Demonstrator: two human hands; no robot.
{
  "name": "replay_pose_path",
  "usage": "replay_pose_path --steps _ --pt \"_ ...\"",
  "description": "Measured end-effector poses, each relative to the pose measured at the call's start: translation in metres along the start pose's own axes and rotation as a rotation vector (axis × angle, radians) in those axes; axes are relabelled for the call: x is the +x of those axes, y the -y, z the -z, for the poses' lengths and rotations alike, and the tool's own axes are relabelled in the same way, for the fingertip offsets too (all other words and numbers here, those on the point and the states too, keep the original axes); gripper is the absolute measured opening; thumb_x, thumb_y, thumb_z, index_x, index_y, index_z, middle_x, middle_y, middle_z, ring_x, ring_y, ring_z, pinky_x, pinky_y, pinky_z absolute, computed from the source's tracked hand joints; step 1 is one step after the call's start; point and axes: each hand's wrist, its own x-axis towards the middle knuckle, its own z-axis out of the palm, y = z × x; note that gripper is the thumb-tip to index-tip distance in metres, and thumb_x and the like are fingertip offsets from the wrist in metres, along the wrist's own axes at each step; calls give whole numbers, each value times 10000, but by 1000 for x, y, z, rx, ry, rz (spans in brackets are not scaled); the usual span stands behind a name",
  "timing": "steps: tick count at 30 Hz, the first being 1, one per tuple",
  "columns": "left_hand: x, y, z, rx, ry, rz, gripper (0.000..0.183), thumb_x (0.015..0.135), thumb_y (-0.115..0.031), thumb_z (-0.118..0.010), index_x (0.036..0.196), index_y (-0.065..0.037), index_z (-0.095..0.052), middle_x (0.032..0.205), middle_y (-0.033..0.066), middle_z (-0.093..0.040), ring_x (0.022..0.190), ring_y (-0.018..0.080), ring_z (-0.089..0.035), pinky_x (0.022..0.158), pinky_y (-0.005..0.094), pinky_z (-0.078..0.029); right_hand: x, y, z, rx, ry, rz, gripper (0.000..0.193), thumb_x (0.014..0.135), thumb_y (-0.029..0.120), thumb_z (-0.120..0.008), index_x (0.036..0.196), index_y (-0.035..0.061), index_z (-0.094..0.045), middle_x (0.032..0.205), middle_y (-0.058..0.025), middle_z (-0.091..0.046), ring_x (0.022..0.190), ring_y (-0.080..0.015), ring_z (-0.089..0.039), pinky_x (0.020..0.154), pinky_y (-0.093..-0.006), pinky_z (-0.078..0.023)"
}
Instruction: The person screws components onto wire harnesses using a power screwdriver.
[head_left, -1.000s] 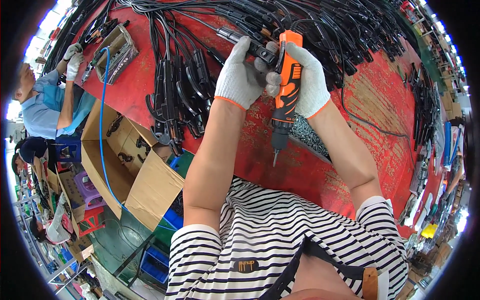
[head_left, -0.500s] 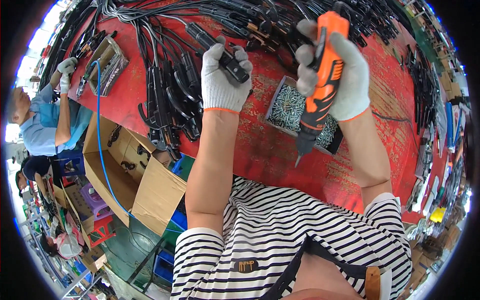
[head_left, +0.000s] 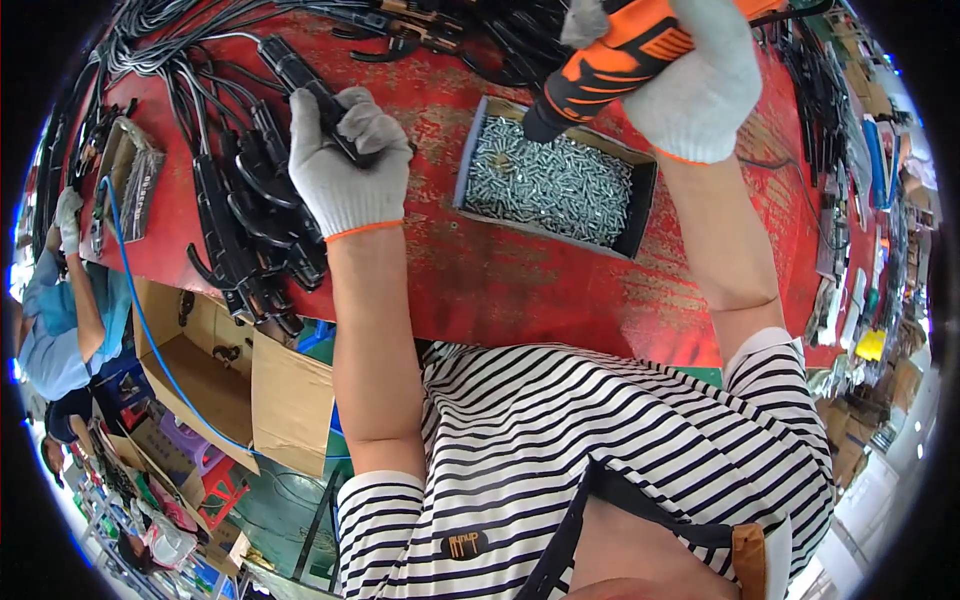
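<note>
My left hand [head_left: 350, 170], in a white knit glove, grips a black corded handle [head_left: 288, 65] over the red table. Its cord runs up and left to a bundle of grey cables. My right hand [head_left: 705, 100], gloved too, is wrapped round an orange and black power screwdriver [head_left: 625, 55]. The screwdriver's black nose points down and left into an open box [head_left: 468, 165] of small silver screws [head_left: 560, 190]. Its bit is hidden among the screws or behind the nose, so I cannot tell whether it carries one.
Several black corded handles [head_left: 235, 220] lie in a pile left of my left hand. More black parts [head_left: 410, 25] lie along the far side of the red table [head_left: 480, 290]. An open cardboard box [head_left: 290, 400] stands below at the left, crossed by a blue hose [head_left: 150, 320]. A co-worker [head_left: 65, 330] works far left.
My right hand has swung the screwdriver from nearly upright to a leftward slant, its nose now over the screws. The whole view has shifted, and my left hand still grips the black handle.
</note>
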Motion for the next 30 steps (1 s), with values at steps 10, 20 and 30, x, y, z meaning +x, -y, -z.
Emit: replay_pose_path --steps 10,20,30 --pt "1 3 4 104 -70 -33 384 1005 -379 -675 947 -23 -541 699 24 -459 557 116 -445 502 245 -377 -11 -34 14 -13 22 -85 436 956 182 -719 1297 53 -480 923 -156 -688 728 -224 -674 641 -344 -562" --pt "4 -1 8 132 -38 -15 373 998 -367 -688 944 -18 -569 730 27 -501 583 118 -475 506 246 -381 -3 -41 16 500 208 13 423 966 198 -703 1293 50 -479 927 -157 -687 710 -219 -669 630 -345 -553" --pt "6 -1 9 120 -22 -17 344 1004 -350 -680 936 -31 -571 749 42 -502 590 128 -466 504 255 -379 -7 -43 12 232 69 -8 430 978 180 -686 1318 38 -465 937 -165 -685 714 -229 -667 633 -354 -551"
